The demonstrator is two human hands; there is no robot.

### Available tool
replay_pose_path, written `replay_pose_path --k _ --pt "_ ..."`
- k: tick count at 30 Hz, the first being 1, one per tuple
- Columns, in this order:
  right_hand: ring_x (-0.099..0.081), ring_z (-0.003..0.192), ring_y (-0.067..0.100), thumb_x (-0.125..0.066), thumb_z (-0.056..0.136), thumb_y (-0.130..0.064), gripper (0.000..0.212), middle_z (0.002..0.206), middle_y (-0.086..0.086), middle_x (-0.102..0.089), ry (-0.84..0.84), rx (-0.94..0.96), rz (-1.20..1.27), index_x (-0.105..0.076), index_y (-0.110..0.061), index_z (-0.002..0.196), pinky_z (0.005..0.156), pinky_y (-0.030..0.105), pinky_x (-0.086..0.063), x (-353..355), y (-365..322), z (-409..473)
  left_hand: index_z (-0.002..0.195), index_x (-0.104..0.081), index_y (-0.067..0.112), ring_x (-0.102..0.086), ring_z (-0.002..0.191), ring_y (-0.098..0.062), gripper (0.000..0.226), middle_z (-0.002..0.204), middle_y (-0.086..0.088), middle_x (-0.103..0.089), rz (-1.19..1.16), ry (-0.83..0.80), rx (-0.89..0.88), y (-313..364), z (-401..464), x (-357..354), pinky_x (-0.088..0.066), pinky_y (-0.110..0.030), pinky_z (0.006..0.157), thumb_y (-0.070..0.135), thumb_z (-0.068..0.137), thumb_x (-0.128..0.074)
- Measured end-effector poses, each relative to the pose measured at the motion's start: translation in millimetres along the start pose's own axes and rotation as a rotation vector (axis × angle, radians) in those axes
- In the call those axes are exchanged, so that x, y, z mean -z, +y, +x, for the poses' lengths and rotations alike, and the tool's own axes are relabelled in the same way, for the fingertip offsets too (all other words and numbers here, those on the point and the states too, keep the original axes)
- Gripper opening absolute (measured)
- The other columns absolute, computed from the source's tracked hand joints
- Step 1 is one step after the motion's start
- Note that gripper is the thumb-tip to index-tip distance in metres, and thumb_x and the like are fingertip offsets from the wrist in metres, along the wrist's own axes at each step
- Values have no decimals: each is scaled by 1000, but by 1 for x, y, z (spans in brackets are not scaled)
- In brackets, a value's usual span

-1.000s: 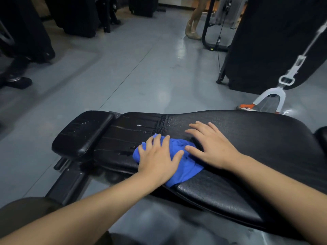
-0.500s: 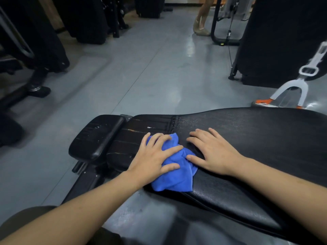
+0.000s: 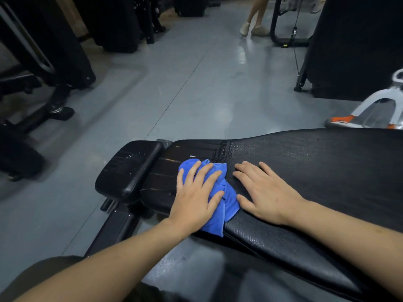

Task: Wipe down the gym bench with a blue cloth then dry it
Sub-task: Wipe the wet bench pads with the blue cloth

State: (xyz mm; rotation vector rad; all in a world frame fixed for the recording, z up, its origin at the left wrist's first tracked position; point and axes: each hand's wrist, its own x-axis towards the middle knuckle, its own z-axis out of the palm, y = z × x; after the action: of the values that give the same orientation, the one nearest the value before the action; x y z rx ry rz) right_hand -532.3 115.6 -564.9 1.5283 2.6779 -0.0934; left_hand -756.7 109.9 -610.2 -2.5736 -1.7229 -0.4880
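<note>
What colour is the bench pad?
Black, with a grainy leather-like texture on the bench pad; head view.

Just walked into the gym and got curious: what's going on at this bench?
A person is cleaning a black gym bench. The left hand presses a bunched blue cloth flat against the padding near the small end pad, fingers spread over it. The right hand rests open on the bench beside the cloth, holding nothing. Wet streaks and droplets show on the padding beyond the cloth, so drying looks not yet done.

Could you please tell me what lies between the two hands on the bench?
In the head view, a bunched fold of the blue cloth lies between the left hand and right hand, on the black bench pad.
</note>
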Motion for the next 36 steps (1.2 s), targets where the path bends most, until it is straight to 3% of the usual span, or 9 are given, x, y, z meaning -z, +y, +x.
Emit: replay_pose_path --k 5,11,17,20,24,27,36 --pt "-42 143 28 -33 89 -50 71 151 14 -48 69 -14 -46 -55 -5 139 118 52 -33 -7 0 0 141 -53 29 -24 149 -26 52 156 4 -40 -69 1 -67 -6 32 -5 -16 -60 119 52 98 -37" --pt "-47 139 31 -38 85 -52 79 147 19 -52 84 -53 -60 -55 2 139 114 51 -39 -11 0 2 141 -54 31 -23 149 -28 53 156 2 -39 -102 -23 -69 -15 78 -18 -17 -64 116 55 96 -36" --pt "-29 150 31 -25 87 -56 87 160 19 -34 37 -45 -58 -39 1 151 123 49 -22 -8 0 1 144 -49 38 -13 153 -21 54 160 7 -31 -133 -30 -56 -20 71 -17 -21 -58 118 59 95 -37" --pt "-32 149 33 -27 87 -57 86 157 20 -38 38 -58 -74 -44 2 148 121 51 -27 -8 0 0 147 -43 41 -5 154 -15 55 163 10 -24 -153 -68 -66 -25 49 -10 -27 -53 118 60 95 -36" --pt "-9 156 29 -4 82 -61 97 167 16 -13 -19 -43 -55 -24 -3 158 126 48 -9 0 -2 0 147 -40 42 -1 155 -14 55 164 13 -18 -173 -114 -103 -34 8 2 -30 -53 116 61 96 -37" --pt "-2 156 28 3 80 -64 101 168 15 -7 -27 -40 -46 -18 -4 159 126 46 -4 4 -3 0 147 -41 42 0 155 -13 56 164 15 -17 -184 -137 -118 -39 -10 7 -27 -51 117 64 95 -39" --pt "-1 156 27 0 84 -66 99 169 15 -6 -36 -46 -54 -16 -4 159 126 47 -4 -2 -2 2 141 -49 42 -7 153 -13 61 160 11 -28 -223 -110 -47 -31 73 -10 -31 -53 115 68 87 -41"
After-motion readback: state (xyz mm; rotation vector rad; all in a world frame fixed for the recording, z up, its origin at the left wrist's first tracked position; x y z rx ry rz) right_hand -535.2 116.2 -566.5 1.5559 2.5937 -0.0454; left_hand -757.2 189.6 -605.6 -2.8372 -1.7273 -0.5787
